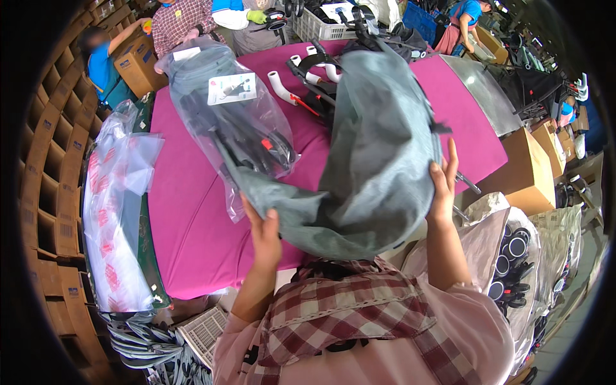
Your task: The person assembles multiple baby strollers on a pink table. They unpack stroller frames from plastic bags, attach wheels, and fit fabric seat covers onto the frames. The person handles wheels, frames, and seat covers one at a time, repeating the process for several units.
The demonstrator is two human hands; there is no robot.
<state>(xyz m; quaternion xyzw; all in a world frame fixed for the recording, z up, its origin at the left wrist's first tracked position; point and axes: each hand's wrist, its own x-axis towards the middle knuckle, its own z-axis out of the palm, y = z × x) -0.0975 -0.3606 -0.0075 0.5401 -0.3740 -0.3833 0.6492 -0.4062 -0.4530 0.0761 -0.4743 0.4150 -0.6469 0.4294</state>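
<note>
A large grey-green stroller fabric (385, 135) stands raised and sagging in front of me, part of a stroller with dark frame parts behind it. My left hand (262, 234) pinches its lower left edge, thumb toward me. At its right edge is my right hand (443, 186), closed on the cloth with the index finger pointing up. A metal tube (468, 183) sticks out beyond that hand. Left of the fabric lies a folded stroller in a clear plastic bag (250, 122) with a printed sheet (231, 89) on it.
Everything rests on a magenta-covered table (186, 250). White curved tubes (279, 88) lie at the back. Plastic bags (109, 224) hang at the left edge. A carton (523, 170) and sacks of wheels (507, 256) stand at right. Co-workers (186, 22) work across the table.
</note>
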